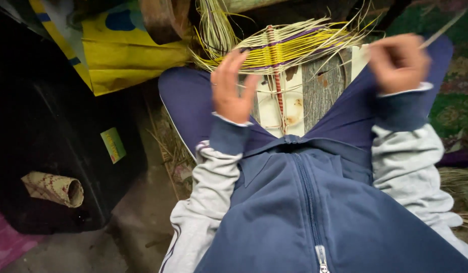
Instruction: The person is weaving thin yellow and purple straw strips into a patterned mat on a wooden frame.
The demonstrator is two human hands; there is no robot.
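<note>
A partly woven mat of pale yellow straw strips (289, 48) with purple and yellow bands lies across a wooden block (322, 88) between my knees. A red-and-white patterned stick (278, 91) runs down its middle. My left hand (233, 88) rests at the weave's left edge, fingers spread over the strips. My right hand (398, 60) is raised at the right, blurred, fingers pinched on a thin straw strip (443, 28) that runs up and to the right.
A bundle of loose straw (213, 25) stands behind the weave. A yellow bag (117, 50) lies at the upper left, beside a black case (52, 141). A rolled woven mat (54, 188) rests at the left. A green patterned cloth (453, 101) lies at the right.
</note>
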